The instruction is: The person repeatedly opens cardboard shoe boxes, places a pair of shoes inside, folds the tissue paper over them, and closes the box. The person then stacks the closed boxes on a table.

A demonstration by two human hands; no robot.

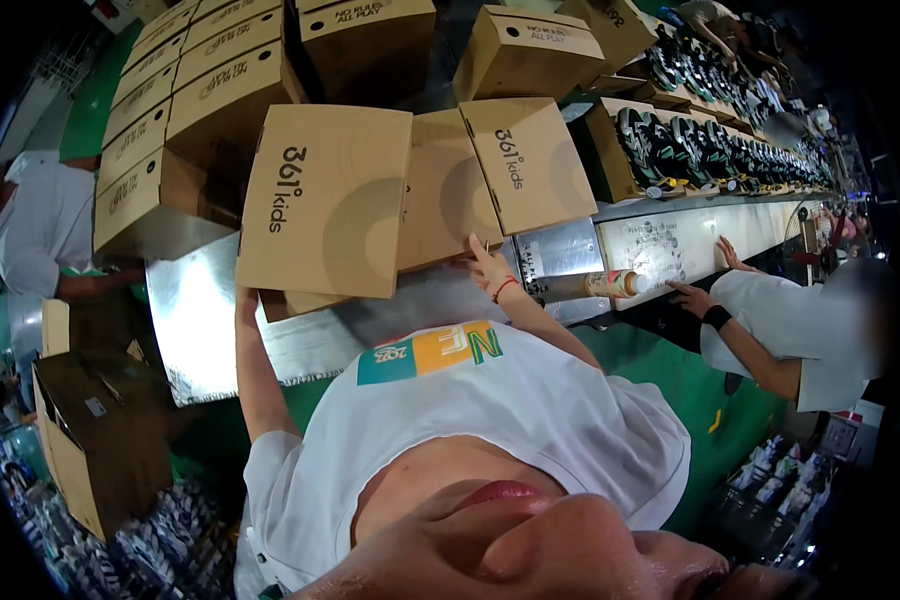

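Green factory floor [670, 370] runs under a long shiny metal bench [210, 310], with stacked cardboard boxes [200, 90] behind it and a row of dark sports shoes [710, 140] along the far side.

Fingers of the right hand [486, 264] are spread and pressed against the lower edge of an open tan shoebox [440, 190], just under its raised lid; a red band sits on that wrist. The left hand [246, 292] is mostly hidden beneath a second shoebox [325, 200], so whether its fingers are curled or flat cannot be told; it seems to prop this box from underneath at its lower left corner.

Both boxes stand tilted at the near edge of the bench, side by side and touching. Each is plain brown corrugated card with dark lettering and a paler round mark on the lid. By the look of them they are light and fairly stiff, though the walls would dent under a hard squeeze; the surface is matt, not slippery. Corners and bottom edges offer the firmest hold, the hinged lid the weakest.

To the right, another person's hands [692, 295] rest on the bench near a spray can [610, 284]
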